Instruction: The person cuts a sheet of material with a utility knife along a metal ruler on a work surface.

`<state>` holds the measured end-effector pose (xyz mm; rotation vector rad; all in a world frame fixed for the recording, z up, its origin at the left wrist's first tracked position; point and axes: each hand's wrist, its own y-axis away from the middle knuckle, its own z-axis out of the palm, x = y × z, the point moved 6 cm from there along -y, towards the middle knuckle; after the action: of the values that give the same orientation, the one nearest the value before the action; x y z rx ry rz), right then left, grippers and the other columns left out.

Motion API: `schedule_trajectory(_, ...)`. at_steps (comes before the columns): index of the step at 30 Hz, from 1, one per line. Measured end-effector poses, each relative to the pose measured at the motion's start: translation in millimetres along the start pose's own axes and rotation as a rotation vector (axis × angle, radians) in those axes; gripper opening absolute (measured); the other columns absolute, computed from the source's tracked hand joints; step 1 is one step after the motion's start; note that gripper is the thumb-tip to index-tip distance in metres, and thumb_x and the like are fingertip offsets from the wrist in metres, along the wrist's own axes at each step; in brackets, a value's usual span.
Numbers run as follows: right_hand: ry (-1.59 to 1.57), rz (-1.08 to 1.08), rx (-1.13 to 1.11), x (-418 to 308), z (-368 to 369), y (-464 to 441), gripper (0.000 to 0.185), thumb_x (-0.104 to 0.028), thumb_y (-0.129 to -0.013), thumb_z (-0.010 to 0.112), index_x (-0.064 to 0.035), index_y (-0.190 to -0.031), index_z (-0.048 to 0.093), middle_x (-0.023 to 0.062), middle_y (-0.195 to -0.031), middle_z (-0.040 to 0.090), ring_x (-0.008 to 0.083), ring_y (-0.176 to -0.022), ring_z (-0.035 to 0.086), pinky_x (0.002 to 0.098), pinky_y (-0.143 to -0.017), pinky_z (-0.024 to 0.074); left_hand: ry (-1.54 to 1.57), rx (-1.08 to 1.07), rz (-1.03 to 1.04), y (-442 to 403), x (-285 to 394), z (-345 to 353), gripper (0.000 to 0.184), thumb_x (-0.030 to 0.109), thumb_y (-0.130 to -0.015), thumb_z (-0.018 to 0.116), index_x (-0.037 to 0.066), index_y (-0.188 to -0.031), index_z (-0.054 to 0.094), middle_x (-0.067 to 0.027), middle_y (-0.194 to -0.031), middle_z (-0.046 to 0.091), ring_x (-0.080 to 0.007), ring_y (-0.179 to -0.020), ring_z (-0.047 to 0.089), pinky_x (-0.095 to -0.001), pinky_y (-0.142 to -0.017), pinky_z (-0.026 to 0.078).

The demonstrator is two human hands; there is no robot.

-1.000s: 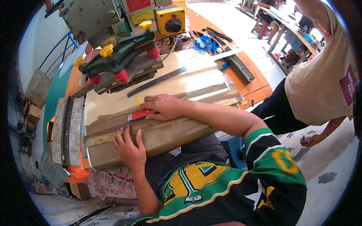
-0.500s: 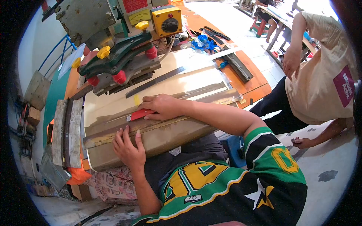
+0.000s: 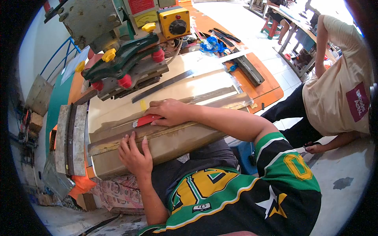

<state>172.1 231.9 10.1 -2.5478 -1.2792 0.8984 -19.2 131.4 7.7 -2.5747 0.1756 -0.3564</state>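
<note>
My right hand [image 3: 170,111] is closed around a red utility knife [image 3: 149,119], whose pale tip points left and lies low over the brown sheet material. My left hand [image 3: 136,155] rests on the brown film-like sheet [image 3: 181,139] where it curves over the near edge of the table. Its fingers are spread, with the fingertips by a long strip [image 3: 106,146] along that edge. Beyond my right hand, a dark flat metal bar [image 3: 162,86] lies across the cream sheet [image 3: 118,114]. A small piece of yellow tape [image 3: 143,104] sits just past the knife.
A press machine with a dark green clamp [image 3: 122,63] and yellow knobs overhangs the far left. Behind it stands a yellow control box [image 3: 174,23]. A metal rail [image 3: 249,67] and blue plastic [image 3: 214,45] lie at the table's right. A person in a beige shirt [image 3: 338,78] stands at right.
My hands and the knife stay nearly in place. The person at right has leaned forward, their raised arm shifting towards the far table.
</note>
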Motion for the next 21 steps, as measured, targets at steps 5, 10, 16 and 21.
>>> schedule_trajectory(5, -0.006, 0.008, -0.007, -1.5, -2.5, 0.3, 0.046, -0.038, -0.097, 0.068, -0.0067, -0.13, 0.065, 0.0202, -0.117, 0.065, 0.0442, -0.102, 0.068, 0.0541, -0.088, 0.0558, -0.02, 0.001, 0.005, -0.1, 0.2, -0.3, 0.047, 0.044, -0.102, 0.062, 0.009, -0.133, 0.066, -0.016, -0.132, 0.06, -0.0385, -0.128, 0.054, -0.0524, -0.107, 0.041)
schedule_trajectory(10, -0.007, 0.01, -0.007, -0.9, -2.7, 0.3, 0.046, -0.036, -0.096, 0.069, -0.008, -0.131, 0.065, 0.02, -0.117, 0.065, 0.044, -0.102, 0.068, 0.0539, -0.089, 0.0558, -0.013, 0.004, 0.012, 0.1, 0.4, 0.5, 0.047, 0.044, -0.102, 0.062, 0.009, -0.133, 0.066, -0.0158, -0.132, 0.06, -0.0381, -0.128, 0.054, -0.0527, -0.108, 0.04)
schedule_trajectory(16, -0.016, 0.008, -0.002, 0.9, -1.6, 0.7, 0.045, -0.034, -0.095, 0.069, -0.0089, -0.132, 0.064, 0.0194, -0.119, 0.065, 0.0434, -0.103, 0.068, 0.0537, -0.089, 0.0557, -0.002, 0.002, 0.001, -0.3, 2.3, -1.3, 0.047, 0.043, -0.102, 0.062, 0.008, -0.133, 0.066, -0.0157, -0.131, 0.06, -0.0382, -0.127, 0.054, -0.0522, -0.107, 0.04)
schedule_trajectory(21, 0.002, -0.027, 0.032, 0.0, -2.8, 1.5, 0.041, -0.036, -0.098, 0.068, -0.0092, -0.129, 0.065, 0.0171, -0.114, 0.065, 0.0408, -0.101, 0.069, 0.0517, -0.085, 0.0556, 0.013, 0.014, 0.012, -0.2, 1.5, -0.7, 0.047, 0.042, -0.102, 0.063, 0.008, -0.133, 0.066, -0.016, -0.13, 0.06, -0.0386, -0.125, 0.055, -0.052, -0.107, 0.04)
